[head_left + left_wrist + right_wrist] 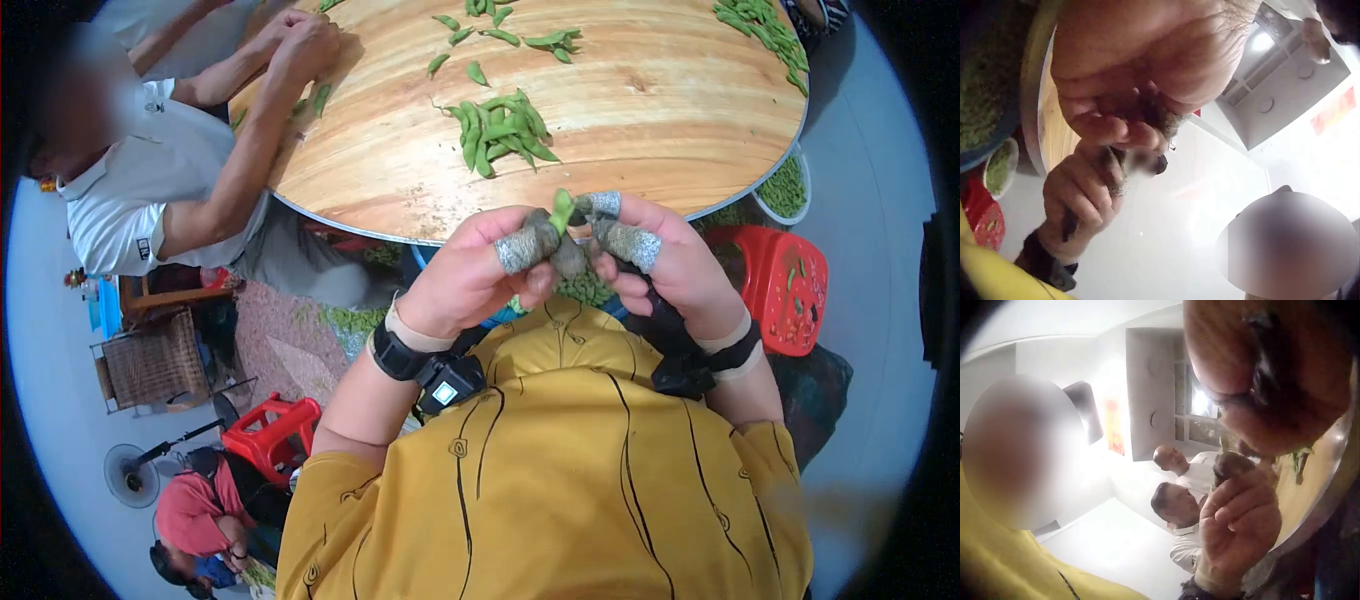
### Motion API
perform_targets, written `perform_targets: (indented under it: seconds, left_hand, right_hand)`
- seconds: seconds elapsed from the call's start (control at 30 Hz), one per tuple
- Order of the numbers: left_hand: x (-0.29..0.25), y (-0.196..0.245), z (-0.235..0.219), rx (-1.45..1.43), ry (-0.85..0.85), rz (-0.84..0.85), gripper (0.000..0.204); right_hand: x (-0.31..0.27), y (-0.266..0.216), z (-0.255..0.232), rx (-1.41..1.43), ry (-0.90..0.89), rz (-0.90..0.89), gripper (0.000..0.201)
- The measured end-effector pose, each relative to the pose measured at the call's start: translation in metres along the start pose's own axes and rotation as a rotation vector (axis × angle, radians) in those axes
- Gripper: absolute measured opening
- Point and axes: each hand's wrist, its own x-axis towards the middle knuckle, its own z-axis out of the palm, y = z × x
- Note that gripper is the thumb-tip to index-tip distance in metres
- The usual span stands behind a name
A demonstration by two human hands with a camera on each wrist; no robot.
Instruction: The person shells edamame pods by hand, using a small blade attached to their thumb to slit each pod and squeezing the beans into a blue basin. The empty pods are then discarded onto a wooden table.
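Observation:
In the head view a green soybean pod (563, 208) is held up between my two hands, just off the table's near edge. My left hand (462, 268) pinches it from one side with taped thumb and fingertips. On the other side my right hand (682, 262) pinches at it too, its thumb and forefinger wrapped in pale, soiled tape. The other fingers of both hands curl in below. In the left wrist view the left palm (1147, 56) fills the top and the right hand (1082, 194) meets it. The pod's lower end is hidden by the fingertips.
A heap of pods (503, 133) lies on the round wooden table (640, 140), with loose pods behind it. Shelled beans fill a bowl (785, 190) at the right, beside a red stool (790, 290). Below my hands sit more beans (585, 287). Another person (170, 180) works at left.

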Motion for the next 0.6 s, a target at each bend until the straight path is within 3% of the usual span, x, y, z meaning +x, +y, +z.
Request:
perform_targets:
  seconds: [0.07,0.2,0.33,0.43,0.53,0.6]
  left_hand:
    - [0.0,0.005,0.005,0.116,0.179,0.028,0.02]
    - [0.002,-0.001,-0.005,0.25,0.277,0.045,0.016]
    - [0.005,-0.002,0.003,0.3,0.327,0.027,0.014]
    - [0.007,-0.005,0.004,0.478,0.35,0.048,0.013]
    - [0.007,-0.007,0.003,0.556,0.351,0.052,0.013]
    - [0.006,-0.007,0.001,0.562,0.331,0.021,0.016]
  right_hand:
    - [0.004,0.003,0.0,-0.117,0.138,-0.027,0.036]
    - [0.001,0.006,0.0,-0.209,0.094,-0.062,0.037]
    - [-0.003,0.006,-0.001,-0.286,0.21,-0.186,0.033]
    - [-0.002,0.004,-0.004,-0.178,0.232,-0.241,0.029]
    - [-0.002,0.004,-0.002,-0.241,0.195,-0.187,0.031]
    - [0.001,0.009,0.004,-0.429,0.272,-0.253,0.033]
